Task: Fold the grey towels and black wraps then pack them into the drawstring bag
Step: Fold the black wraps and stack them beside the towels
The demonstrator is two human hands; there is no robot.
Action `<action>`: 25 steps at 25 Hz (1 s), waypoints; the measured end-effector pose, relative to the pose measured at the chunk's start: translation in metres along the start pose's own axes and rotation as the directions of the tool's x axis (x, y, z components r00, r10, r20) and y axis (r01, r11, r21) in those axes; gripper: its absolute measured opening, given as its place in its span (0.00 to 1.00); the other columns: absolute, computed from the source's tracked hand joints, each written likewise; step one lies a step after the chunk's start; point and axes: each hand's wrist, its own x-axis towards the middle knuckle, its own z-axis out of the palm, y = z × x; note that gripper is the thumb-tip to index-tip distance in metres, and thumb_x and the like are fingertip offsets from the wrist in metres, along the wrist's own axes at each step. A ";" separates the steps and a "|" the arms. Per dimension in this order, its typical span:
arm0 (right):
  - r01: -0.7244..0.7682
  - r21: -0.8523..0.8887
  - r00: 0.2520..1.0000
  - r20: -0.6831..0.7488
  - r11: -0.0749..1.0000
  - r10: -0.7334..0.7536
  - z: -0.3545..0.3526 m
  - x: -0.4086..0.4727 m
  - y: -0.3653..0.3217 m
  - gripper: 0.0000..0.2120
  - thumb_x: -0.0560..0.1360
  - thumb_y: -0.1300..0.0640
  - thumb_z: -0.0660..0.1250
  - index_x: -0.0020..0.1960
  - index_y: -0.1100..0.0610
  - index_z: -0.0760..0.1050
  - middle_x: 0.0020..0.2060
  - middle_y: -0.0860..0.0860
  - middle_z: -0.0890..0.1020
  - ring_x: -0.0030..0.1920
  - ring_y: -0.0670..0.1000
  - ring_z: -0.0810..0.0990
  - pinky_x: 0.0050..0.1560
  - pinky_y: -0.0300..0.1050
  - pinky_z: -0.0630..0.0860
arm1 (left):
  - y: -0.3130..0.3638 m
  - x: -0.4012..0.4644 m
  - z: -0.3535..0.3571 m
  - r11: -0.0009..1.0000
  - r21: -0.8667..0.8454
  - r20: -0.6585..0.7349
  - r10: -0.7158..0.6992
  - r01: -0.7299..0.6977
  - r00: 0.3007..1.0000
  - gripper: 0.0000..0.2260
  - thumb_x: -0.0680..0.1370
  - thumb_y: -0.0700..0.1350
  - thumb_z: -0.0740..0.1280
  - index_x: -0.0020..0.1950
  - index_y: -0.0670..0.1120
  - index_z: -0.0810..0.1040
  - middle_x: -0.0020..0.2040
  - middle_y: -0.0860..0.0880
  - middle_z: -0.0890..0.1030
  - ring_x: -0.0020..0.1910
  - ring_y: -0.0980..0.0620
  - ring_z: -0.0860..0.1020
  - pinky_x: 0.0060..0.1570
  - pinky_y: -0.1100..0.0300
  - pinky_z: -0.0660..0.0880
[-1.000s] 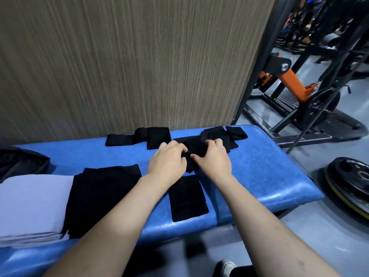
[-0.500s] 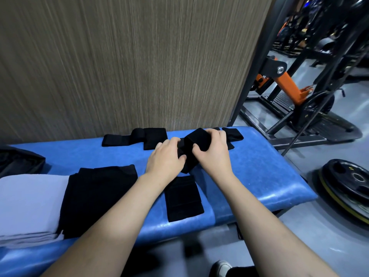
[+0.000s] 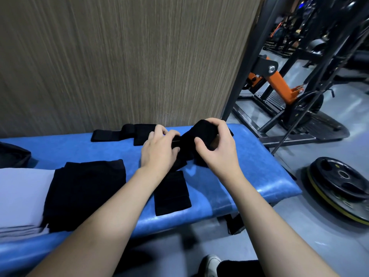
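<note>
Blue bench (image 3: 249, 156), hands (image 3: 159, 152) gripping black wrap (image 3: 201, 132)

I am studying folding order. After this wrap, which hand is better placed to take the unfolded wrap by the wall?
Probably left: the left hand lies right beside that unfolded wrap; the right hand is farther away.

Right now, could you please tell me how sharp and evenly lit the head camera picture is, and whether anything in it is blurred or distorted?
Head view: the brown streaked wall panel is smeared by motion blur; the left hand and right hand, gripping the black fabric wrap, are slightly soft; the wide lens bows the blue padded bench; a soft sheen sits on its near right corner; the gym background is dim.
</note>
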 end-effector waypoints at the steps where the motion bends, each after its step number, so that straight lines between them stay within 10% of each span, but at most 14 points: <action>1: -0.007 0.028 1.000 -0.001 1.000 0.007 -0.004 -0.002 0.000 0.19 0.72 0.57 0.70 0.61 0.55 0.72 0.55 0.49 0.79 0.57 0.48 0.78 0.58 0.46 0.76 | 0.000 0.001 0.001 1.000 0.009 -0.010 0.008 -0.008 1.000 0.16 0.75 0.49 0.72 0.61 0.58 0.76 0.55 0.53 0.69 0.55 0.51 0.71 0.50 0.56 0.70; 11: -0.053 0.164 0.997 -0.050 0.985 0.062 -0.032 -0.006 0.009 0.17 0.73 0.59 0.68 0.60 0.57 0.71 0.51 0.46 0.79 0.52 0.47 0.79 0.54 0.43 0.76 | 0.014 0.010 -0.005 0.992 -0.126 -0.191 -0.048 0.024 0.980 0.03 0.79 0.41 0.64 0.53 0.45 0.74 0.42 0.51 0.78 0.38 0.47 0.74 0.38 0.55 0.66; 25: -0.269 -0.235 0.867 0.363 0.934 0.341 -0.044 -0.018 0.036 0.18 0.73 0.59 0.72 0.59 0.52 0.69 0.51 0.46 0.79 0.39 0.37 0.76 0.41 0.30 0.71 | 0.008 0.006 -0.045 0.888 -0.368 -0.363 0.137 -0.277 0.922 0.16 0.68 0.25 0.62 0.48 0.42 0.72 0.63 0.52 0.74 0.59 0.69 0.69 0.56 0.75 0.66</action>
